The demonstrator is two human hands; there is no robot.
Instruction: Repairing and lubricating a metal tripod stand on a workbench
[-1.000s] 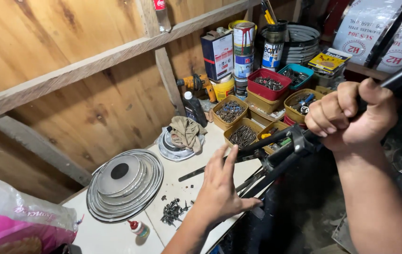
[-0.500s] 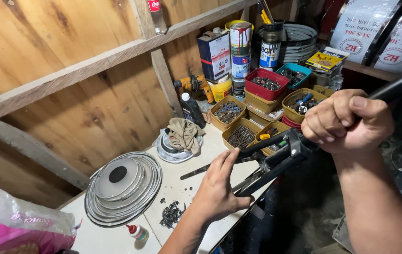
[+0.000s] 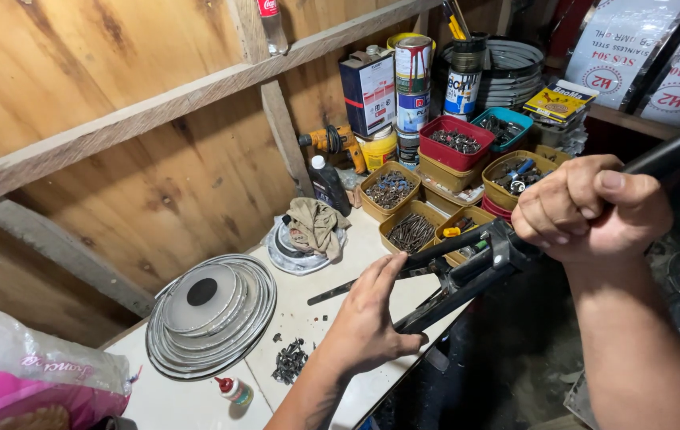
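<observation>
The right hand (image 3: pixel 590 209) was clenched around the upper handle of a long black riveting tool (image 3: pixel 467 275), whose arms slanted down over the edge of the white workbench (image 3: pixel 332 306) to the left hand (image 3: pixel 368 318), which lay open and flat with its fingers (image 3: pixel 383 271) pressed against the tool's lower arms rather than wrapped round them. Beside the left hand sat a small heap of dark screws (image 3: pixel 288 362), a stack of round metal lids (image 3: pixel 211 312), a rag on a dish (image 3: pixel 312 227) and trays of fasteners (image 3: pixel 411 231), none blocking the tool. Compared with half a second earlier, the grip and tool looked almost unchanged, the right fist only slightly lower.
</observation>
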